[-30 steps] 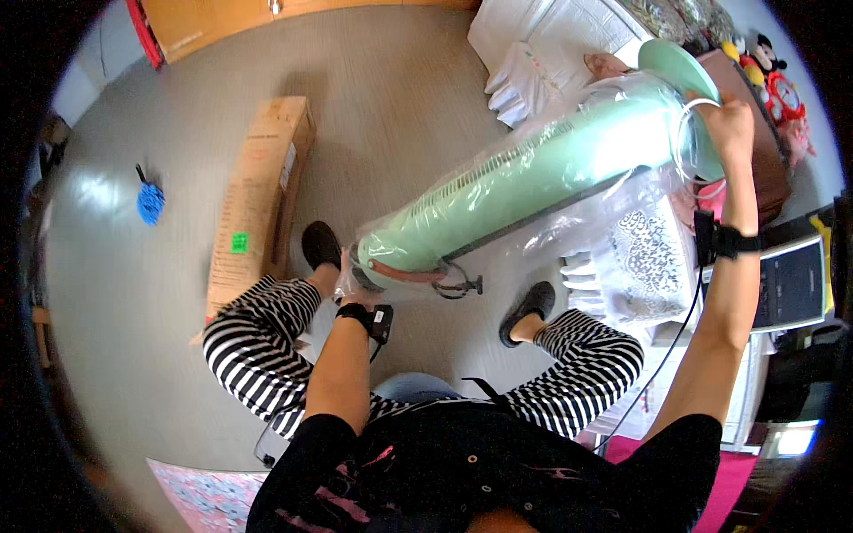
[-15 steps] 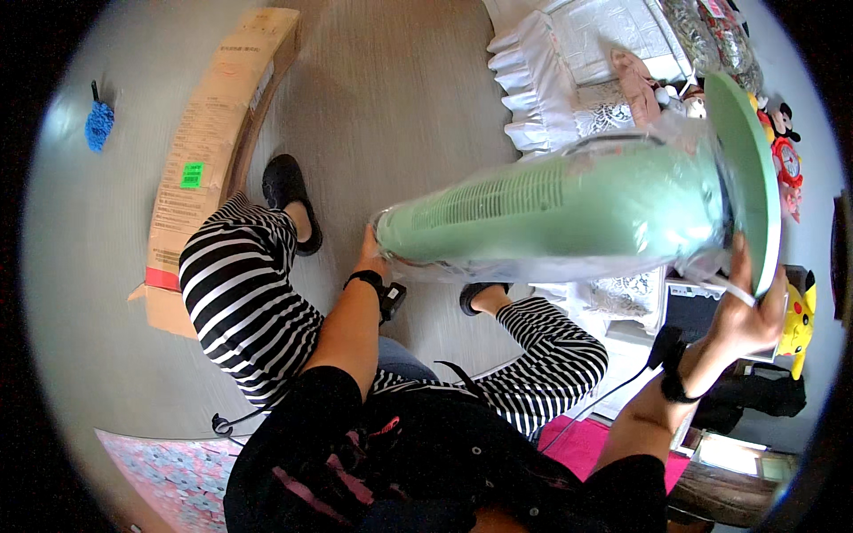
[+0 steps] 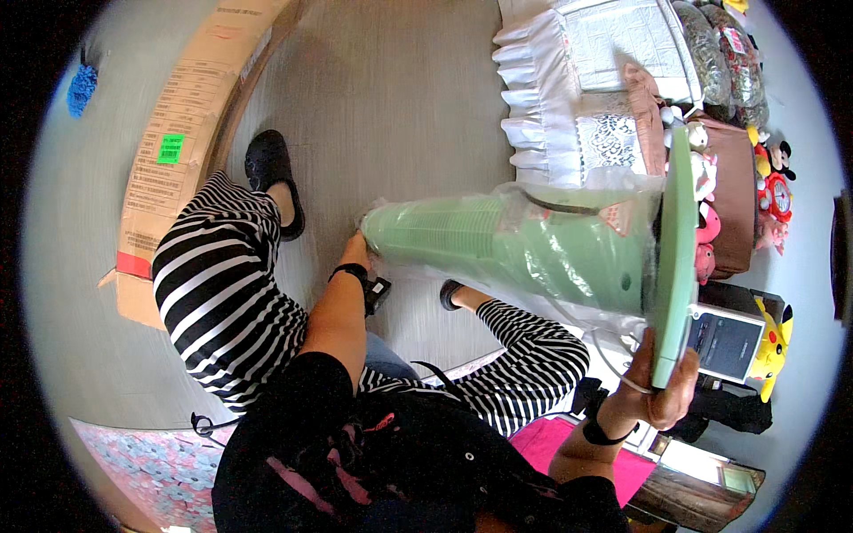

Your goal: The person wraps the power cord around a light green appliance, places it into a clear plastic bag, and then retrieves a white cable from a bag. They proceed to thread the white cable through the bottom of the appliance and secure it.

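**Desk:** Swung level since half a second ago?

**Operator:** Yes. From the head view, I see the green tower fan now lying nearly horizontal across the lap, its round base turned edge-on at the far right, where earlier it sat a little higher in the picture. The cardboard box on the floor has slid toward the picture's left as the head turned.

**Desk:** Hands?

**Operator:** Right hand grips the lower rim of the base from beneath, fingers curled round the edge with the thumb up the near face. Left hand sits at the narrow top end of the fan; its fingers are hidden behind the plastic, so I cannot tell whether they are spread or pinching.

**Desk:** How would you handle it well from here?

**Operator:** My judgement: keep the heavier base end supported from below, and take a firm hold through the bag at the narrow end, because film slips over smooth plastic.

**Desk:** Surfaces?

**Operator:** Clear crinkled plastic bag clings over the fan's body, glossy and wrinkled. Beneath it the column is a pale green tapering cylinder with fine ribbed grille slots near the left fingers. The base is a flat matte disc. Just beyond the right fingers stands a small grey box; past the base, a frilled white bed cover and soft toys.
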The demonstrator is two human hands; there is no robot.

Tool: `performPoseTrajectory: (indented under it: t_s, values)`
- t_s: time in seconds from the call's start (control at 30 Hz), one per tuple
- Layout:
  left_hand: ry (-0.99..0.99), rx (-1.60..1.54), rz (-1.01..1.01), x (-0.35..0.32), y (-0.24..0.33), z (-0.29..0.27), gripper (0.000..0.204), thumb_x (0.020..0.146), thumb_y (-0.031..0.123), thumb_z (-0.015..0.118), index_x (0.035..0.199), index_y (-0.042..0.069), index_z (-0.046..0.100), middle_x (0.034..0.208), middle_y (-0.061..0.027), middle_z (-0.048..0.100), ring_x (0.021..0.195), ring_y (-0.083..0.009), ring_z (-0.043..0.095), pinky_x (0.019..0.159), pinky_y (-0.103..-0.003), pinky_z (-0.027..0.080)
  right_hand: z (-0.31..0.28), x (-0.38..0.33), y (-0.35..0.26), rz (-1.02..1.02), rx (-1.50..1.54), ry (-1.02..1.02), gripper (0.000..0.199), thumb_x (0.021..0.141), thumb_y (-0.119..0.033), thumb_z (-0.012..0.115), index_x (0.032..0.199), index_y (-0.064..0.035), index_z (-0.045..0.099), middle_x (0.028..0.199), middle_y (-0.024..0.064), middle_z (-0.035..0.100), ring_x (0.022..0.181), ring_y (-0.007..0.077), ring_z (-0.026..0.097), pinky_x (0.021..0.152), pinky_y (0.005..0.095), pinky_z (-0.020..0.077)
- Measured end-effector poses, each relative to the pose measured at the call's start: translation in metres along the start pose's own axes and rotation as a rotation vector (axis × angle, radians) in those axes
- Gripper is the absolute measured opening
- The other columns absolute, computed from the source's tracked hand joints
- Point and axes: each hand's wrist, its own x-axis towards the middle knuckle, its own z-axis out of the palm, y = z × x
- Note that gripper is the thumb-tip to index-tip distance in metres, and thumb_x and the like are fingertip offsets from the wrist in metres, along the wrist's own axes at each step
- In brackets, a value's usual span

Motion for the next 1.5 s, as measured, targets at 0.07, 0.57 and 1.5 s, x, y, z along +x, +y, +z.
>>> performPoseTrajectory:
  t_s: [0.07, 0.57, 1.5]
  values:
    - [-0.008, -0.052, -0.019, 0.006, 0.003, -0.006, 0.055, 0.088, 0.038, 0.048, 0.130, 0.003, 0.041, 0.136, -0.0123, 0.036, 0.117, -0.0268, 0.040, 0.091, -0.041, 0.039, -0.003, -0.005, -0.002, 0.035, 0.041, -0.069, 0.019, 0.066, -0.001, 0.077, 0.076, 0.0041, 0.060, 0.068, 0.0169, 0.061, 0.057, 0.0261, 0.059, 0.047, 0.0309, 0.0461]
    - [-0.008, 0.694, 1.014, -0.154, 0.064, 0.213, 0.035, 0.086, 0.022, 0.051, 0.109, -0.004, 0.056, 0.110, -0.0161, 0.058, 0.102, -0.0256, 0.055, 0.087, -0.034, 0.041, -0.021, -0.022, -0.024, 0.127, 0.110, -0.136, 0.023, 0.066, -0.002, 0.071, 0.088, -0.0010, 0.064, 0.079, 0.0123, 0.061, 0.066, 0.0265, 0.057, 0.058, 0.0329, 0.0456]
    - [-0.752, 0.781, 0.737, -0.411, 0.073, 0.321, 0.030, 0.088, 0.014, 0.054, 0.113, -0.003, 0.052, 0.106, -0.0131, 0.059, 0.090, -0.0183, 0.060, 0.073, -0.029, 0.051, 0.042, -0.100, 0.013, 1.543, 1.678, 0.112, 0.027, 0.079, -0.011, 0.060, 0.102, 0.0015, 0.057, 0.082, 0.0056, 0.062, 0.064, 0.0106, 0.056, 0.052, 0.0247, 0.0486]
